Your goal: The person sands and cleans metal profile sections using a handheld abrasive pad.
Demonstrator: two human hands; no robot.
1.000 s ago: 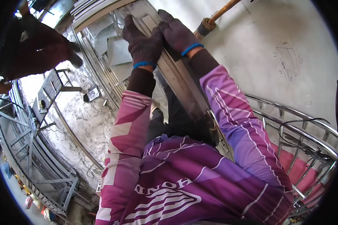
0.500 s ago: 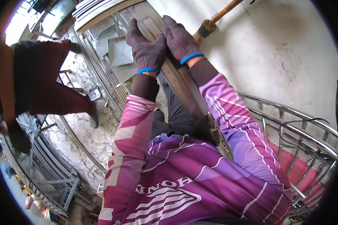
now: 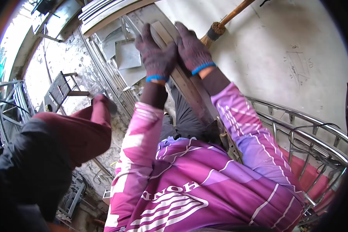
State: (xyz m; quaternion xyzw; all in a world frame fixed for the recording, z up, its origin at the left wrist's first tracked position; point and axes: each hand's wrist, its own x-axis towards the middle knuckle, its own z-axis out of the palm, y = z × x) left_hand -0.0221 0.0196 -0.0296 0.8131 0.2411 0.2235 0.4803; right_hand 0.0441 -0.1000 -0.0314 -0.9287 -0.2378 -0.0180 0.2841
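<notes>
My left hand (image 3: 155, 56), in a dark knitted glove with a blue cuff, lies over the left side of a long metal bar (image 3: 189, 91). Its fingers are stretched forward and its thumb reaches towards the other hand. My right hand (image 3: 193, 50), in a matching glove, rests along the bar's right side with fingers extended. Between the hands runs a narrow flat metal strip (image 3: 162, 33), lying lengthwise on a wider grey metal surface (image 3: 152, 15). The near end of the bar reaches towards my lap. The undersides of both hands are hidden.
Another person (image 3: 81, 135) in dark red trousers is close on the left. A broom (image 3: 214, 31) lies beyond my right hand. Shiny metal railing (image 3: 317, 135) with a black cable is at right. Metal sheets (image 3: 128, 54) and long metal lengths (image 3: 112, 73) lie at left.
The other person has moved nearer and lower in the view, uncovering a small metal frame behind. My hands appear slightly lower and further right, still at the metal bar.
</notes>
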